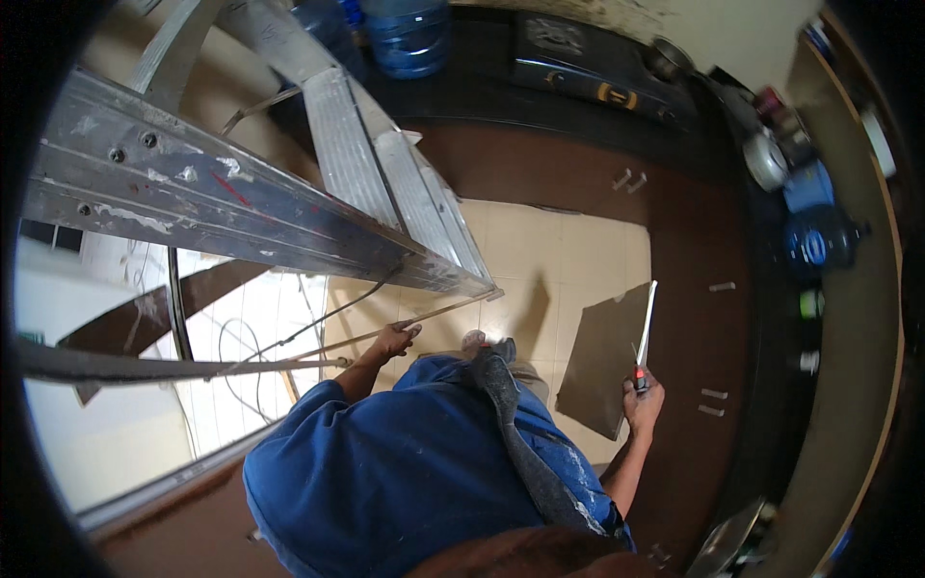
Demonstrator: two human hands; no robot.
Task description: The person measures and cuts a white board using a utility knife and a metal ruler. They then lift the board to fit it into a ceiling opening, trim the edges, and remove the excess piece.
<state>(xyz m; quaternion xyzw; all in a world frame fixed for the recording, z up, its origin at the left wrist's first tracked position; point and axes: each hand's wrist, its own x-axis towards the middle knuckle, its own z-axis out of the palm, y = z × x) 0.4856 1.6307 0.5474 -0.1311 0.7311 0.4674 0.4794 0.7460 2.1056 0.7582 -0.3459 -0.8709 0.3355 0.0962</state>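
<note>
My right hand is closed around a small red-and-black handled tool with a thin pointed end, perhaps a knife. Right beside it stands a flat grey-brown board with a white strip along one edge. Whether that hand also grips the board is hidden. My left hand hangs near the foot of a metal stepladder. Its fingers are loosely bent and partly apart, with nothing visible in them. A thin tan bar of the ladder passes behind this hand.
The paint-spattered ladder fills the left side. A dark counter carries a stove, a pot and blue water jugs. Brown cabinets border the beige tiled floor. At left, a cord hangs near the doorway.
</note>
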